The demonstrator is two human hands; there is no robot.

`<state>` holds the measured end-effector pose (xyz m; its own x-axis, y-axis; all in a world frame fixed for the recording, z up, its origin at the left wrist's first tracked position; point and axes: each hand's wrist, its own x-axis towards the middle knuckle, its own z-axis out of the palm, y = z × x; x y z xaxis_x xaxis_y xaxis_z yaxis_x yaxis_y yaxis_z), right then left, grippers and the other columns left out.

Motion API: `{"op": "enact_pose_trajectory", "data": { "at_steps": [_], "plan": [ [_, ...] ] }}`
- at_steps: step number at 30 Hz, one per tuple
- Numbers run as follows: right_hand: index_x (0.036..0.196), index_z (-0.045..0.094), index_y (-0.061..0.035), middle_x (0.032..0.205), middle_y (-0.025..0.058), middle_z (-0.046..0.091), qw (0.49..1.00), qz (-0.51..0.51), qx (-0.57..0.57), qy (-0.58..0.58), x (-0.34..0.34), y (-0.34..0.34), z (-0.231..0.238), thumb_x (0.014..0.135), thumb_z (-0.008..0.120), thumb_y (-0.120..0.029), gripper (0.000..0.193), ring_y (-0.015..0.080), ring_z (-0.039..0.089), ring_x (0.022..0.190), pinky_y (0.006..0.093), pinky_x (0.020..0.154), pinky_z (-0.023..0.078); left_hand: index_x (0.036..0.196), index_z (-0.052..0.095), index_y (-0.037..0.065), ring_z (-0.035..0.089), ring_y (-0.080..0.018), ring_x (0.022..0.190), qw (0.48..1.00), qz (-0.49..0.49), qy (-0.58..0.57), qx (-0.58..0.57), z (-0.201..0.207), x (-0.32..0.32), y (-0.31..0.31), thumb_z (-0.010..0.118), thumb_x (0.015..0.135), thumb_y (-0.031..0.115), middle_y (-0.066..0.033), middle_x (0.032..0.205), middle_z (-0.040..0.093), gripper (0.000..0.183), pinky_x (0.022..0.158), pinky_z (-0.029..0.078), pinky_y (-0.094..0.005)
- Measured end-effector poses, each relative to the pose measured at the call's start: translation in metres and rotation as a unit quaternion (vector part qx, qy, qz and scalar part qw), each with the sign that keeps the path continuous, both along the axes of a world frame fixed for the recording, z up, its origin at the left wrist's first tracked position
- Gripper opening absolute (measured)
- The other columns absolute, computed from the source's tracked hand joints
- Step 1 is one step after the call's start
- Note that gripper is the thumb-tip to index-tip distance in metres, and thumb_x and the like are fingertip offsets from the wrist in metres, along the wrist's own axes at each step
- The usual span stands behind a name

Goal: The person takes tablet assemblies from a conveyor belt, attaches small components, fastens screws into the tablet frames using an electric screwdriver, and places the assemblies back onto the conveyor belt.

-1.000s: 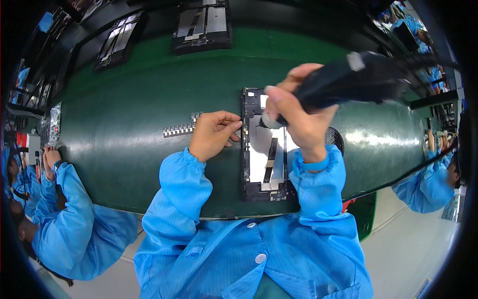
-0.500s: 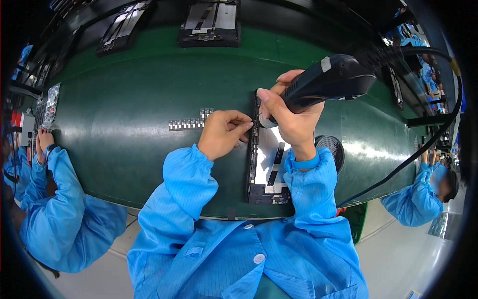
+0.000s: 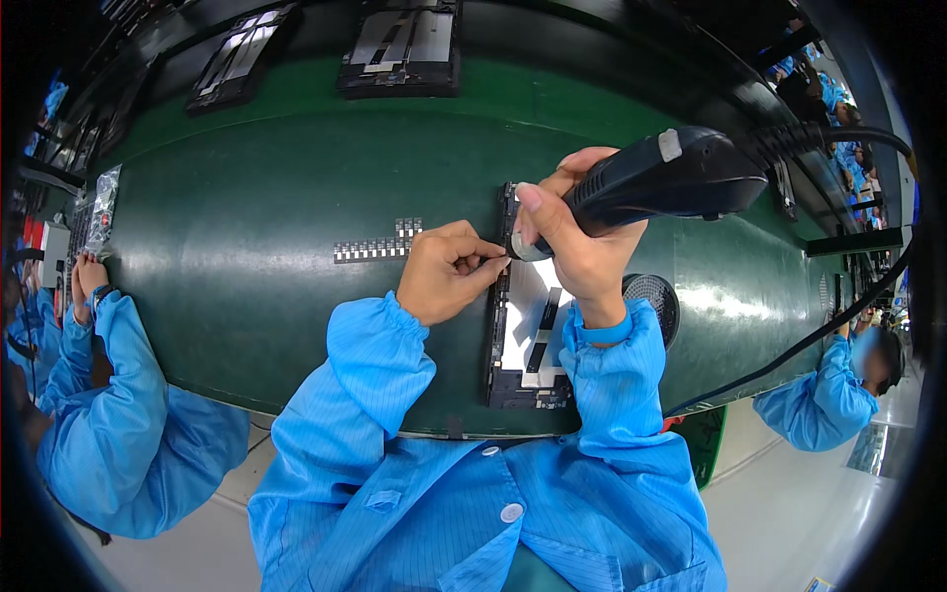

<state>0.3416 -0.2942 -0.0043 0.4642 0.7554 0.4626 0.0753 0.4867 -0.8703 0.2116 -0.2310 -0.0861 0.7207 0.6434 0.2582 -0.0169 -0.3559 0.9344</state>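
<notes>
An opened tablet-like device (image 3: pixel 515 335), with a black frame and silver-white inner panels, lies on the green workbench in front of me. My right hand (image 3: pixel 590 247) is wrapped round a black corded tool (image 3: pixel 666 178) that looks like a heat gun. Its short metal nozzle (image 3: pixel 530 247) sits just over the device's upper left part. Beside that nozzle, my left hand (image 3: pixel 449 268) pinches thumb and forefinger together at the device's left edge. Whatever lies between those fingertips is too small to make out.
Left of the device is a strip of small black-and-white pieces (image 3: pixel 373 249). A round black mesh-like object (image 3: pixel 653 306) stands to the right. Similar opened devices (image 3: pixel 400 59) rest at the back. The tool's cable (image 3: pixel 809 338) loops down the right side. Co-workers sit on both sides.
The heat gun and my right hand have shifted slightly right and toward me. My left hand's pinch has slid a little toward me along the device's edge.
</notes>
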Motion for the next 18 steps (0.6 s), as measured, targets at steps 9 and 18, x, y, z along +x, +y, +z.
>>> {"op": "enact_pose_trajectory", "data": {
  "at_steps": [9,18],
  "plan": [
    [0.104,0.045,-0.0004,0.061,0.0092,0.057,1.0,0.01,0.014,0.001,0.0,0.001,-0.002,0.076,0.064,0.011,0.036,0.0153,0.055,0.049,0.0294,0.051,0.048,0.084,0.068,-0.001,0.046,-0.0104,0.053,1.0,-0.011,-0.004,0.002,0.001,0.0,0.0,0.072,0.071,0.002,-0.0041,0.063,0.051,0.014,0.047,0.038,-0.026],
    [0.1,0.047,0.0003,0.06,0.0086,0.057,1.0,-0.004,-0.023,0.0,0.004,0.003,-0.007,0.075,0.065,0.011,0.033,0.0136,0.056,0.049,0.027,0.05,0.047,0.088,0.067,-0.001,0.049,-0.0103,0.054,0.998,-0.006,0.064,-0.006,-0.001,-0.006,0.016,0.068,0.071,0.0,-0.0045,0.065,0.052,0.018,0.049,0.041,-0.0255]
  ]
}}
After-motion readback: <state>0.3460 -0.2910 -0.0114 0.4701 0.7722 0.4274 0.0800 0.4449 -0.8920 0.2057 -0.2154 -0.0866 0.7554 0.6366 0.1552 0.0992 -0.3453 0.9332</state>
